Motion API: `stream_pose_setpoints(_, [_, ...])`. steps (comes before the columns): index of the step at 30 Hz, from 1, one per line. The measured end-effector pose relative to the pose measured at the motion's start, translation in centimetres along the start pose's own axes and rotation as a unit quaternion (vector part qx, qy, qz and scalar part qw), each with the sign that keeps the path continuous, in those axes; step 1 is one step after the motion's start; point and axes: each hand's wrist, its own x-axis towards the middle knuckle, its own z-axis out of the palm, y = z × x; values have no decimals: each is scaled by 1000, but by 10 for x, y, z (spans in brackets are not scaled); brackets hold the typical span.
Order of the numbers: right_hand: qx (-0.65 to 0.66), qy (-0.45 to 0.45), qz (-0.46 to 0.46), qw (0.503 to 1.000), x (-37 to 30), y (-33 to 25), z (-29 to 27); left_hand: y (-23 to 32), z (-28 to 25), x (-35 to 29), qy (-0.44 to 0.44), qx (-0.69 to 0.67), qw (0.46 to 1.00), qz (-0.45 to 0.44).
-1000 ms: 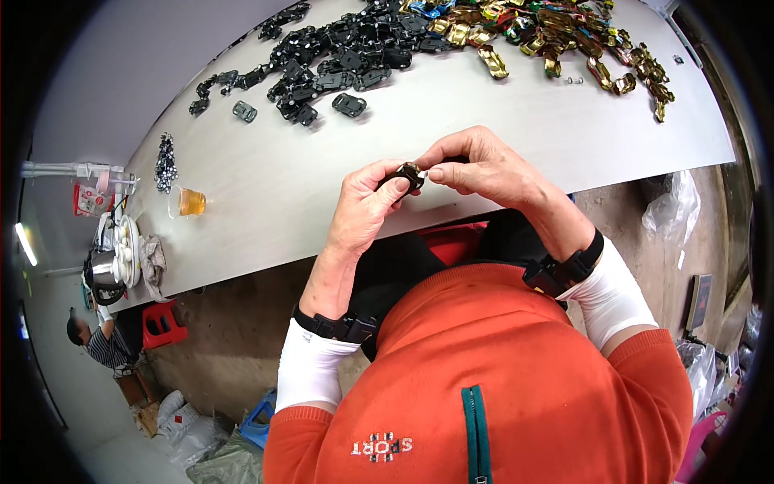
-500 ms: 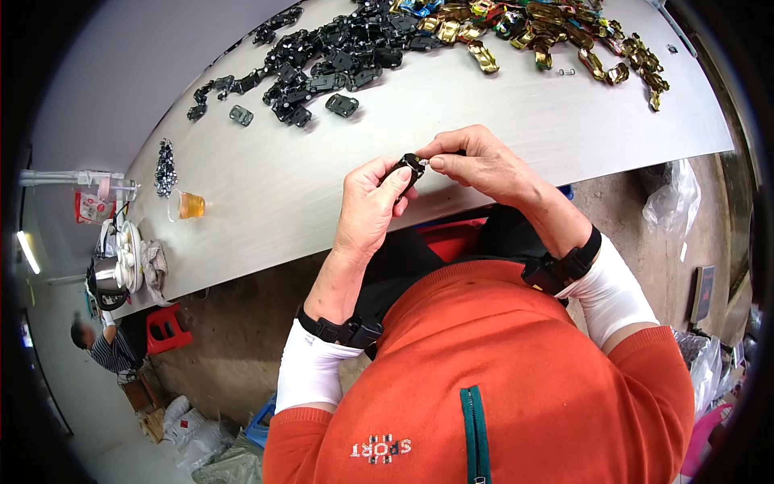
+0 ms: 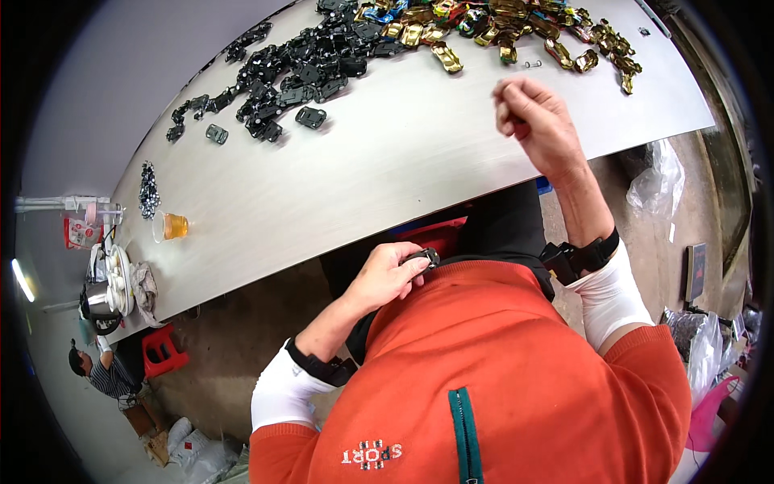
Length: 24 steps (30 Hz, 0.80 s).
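Note:
My left hand (image 3: 389,276) is closed round a small black toy car base (image 3: 430,258), low in front of my waist at the table's near edge. Its thumb lies over the piece, so only one end shows. My right hand (image 3: 538,121) is raised above the right part of the table, its fingers curled in and slightly blurred. Whether anything is inside those fingers cannot be made out. Just beyond it lies a tiny wheel axle (image 3: 532,64). Nearest along the heap's edge is a gold toy car body (image 3: 447,57).
Black toy car bases (image 3: 310,81) are heaped at the far left, with shiny gold and coloured car bodies (image 3: 508,16) beside them. A cup of amber liquid (image 3: 175,227) stands near a pile of small wheels (image 3: 149,191). Another person (image 3: 109,367) is at lower left.
My hands have come apart. The left has drawn down toward my waist with the toy car base; the right has moved away from it, up and right over the table.

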Motion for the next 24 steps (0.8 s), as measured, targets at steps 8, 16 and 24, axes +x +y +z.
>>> stream_pose_setpoints(8, [-134, 127, 13, 983, 23, 7, -20, -89, -25, 96, 140, 62, 988, 20])
stream_pose_setpoints(16, [-579, 141, -17, 803, 125, 34, -22, 10, -19, -23, 28, 188, 971, 148])
stream_pose_setpoints(24, [-650, 83, -60, 753, 135, 45, -9, 75, -150, 30, 479, 274, 823, 136])
